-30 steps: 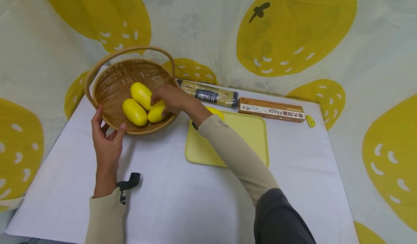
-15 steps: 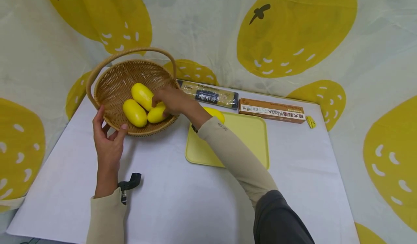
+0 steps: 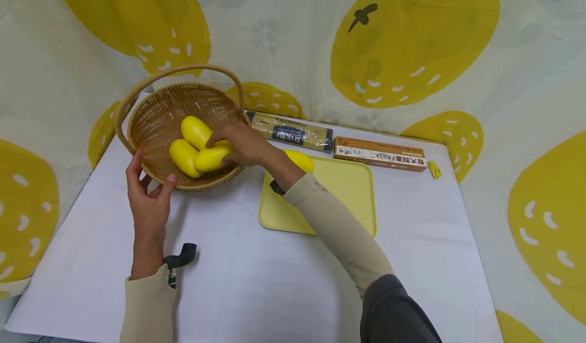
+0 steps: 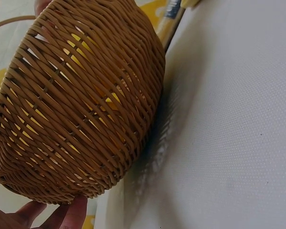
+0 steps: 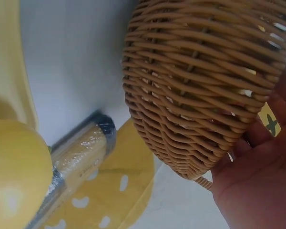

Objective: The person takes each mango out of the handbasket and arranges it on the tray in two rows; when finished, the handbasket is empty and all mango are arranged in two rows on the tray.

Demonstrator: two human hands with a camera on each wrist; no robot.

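My left hand (image 3: 148, 203) grips the near-left rim of a wicker basket (image 3: 148, 121), tilted so its inside shows; its fingertips press the woven side (image 4: 86, 105) in the left wrist view. Inside, my right hand (image 3: 242, 142) pinches a smooth yellow mango (image 3: 210, 160) between thumb and fingers. Two more yellow mangoes sit beside it, one behind (image 3: 195, 131) and another at the left (image 3: 182, 154). In the right wrist view, the basket wall (image 5: 195, 86) hides the fingertips of that hand (image 5: 262, 181).
A pale yellow tray (image 3: 348, 195) lies right of the basket, with one yellow mango (image 3: 299, 160) at its back-left corner. Behind it are a spaghetti packet (image 3: 290, 133) and a pasta box (image 3: 380, 154). A small yellow wrapper (image 3: 434, 170) lies beyond the box.
The mango in my right hand has shifted left and overlaps the left mango more. My left hand keeps its hold on the rim, and the basket stays nearly still.
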